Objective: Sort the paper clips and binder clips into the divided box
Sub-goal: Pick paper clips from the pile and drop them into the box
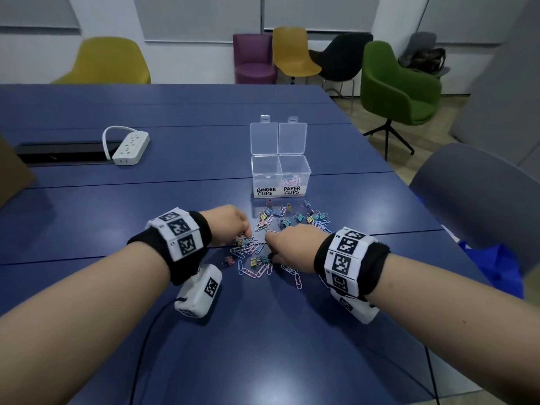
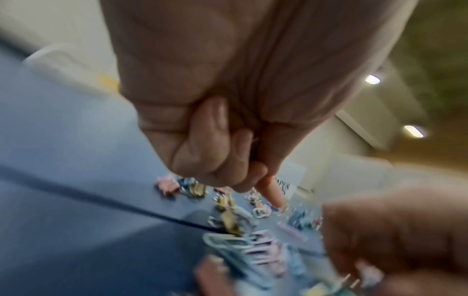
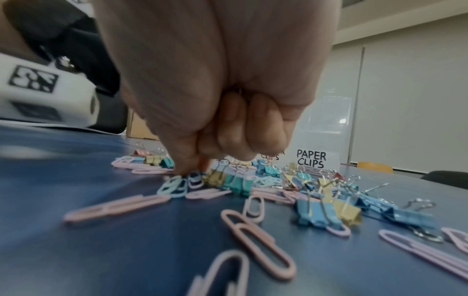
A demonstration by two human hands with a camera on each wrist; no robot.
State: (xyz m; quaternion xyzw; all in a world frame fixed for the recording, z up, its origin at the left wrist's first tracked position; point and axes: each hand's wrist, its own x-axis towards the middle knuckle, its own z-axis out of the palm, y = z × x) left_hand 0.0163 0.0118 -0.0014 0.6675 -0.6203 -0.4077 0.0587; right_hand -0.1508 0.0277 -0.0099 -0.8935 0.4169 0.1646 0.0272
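Both hands are working the mixed pile on the blue table (image 1: 117, 287), just in front of the divided box (image 1: 281, 176). The left hand (image 1: 230, 223) is curling its fingers in, index tip reaching down among the binder clips (image 1: 264, 217) at the pile's left edge; whether it is already gripping one I cannot tell, as its wrist view is blurring. The right hand (image 1: 292, 244) is also bunching its fingers, thumb and forefinger coming down onto the pale paper clips (image 1: 248, 249) in the middle of the pile, and something wiry seems tucked in the palm in the right wrist view, though I cannot tell what.

To do this pick well, each hand should be isolating one kind: sliding a flat paper clip clear before pinching it, since they are overlapping and likely to be dragging neighbours along, and lifting binder clips by their wire handles.

The box is standing open beyond the pile, well within reach, its right compartment labelled PAPER CLIPS already holding some pink ones, its left one labelled BINDER CLIPS looking empty
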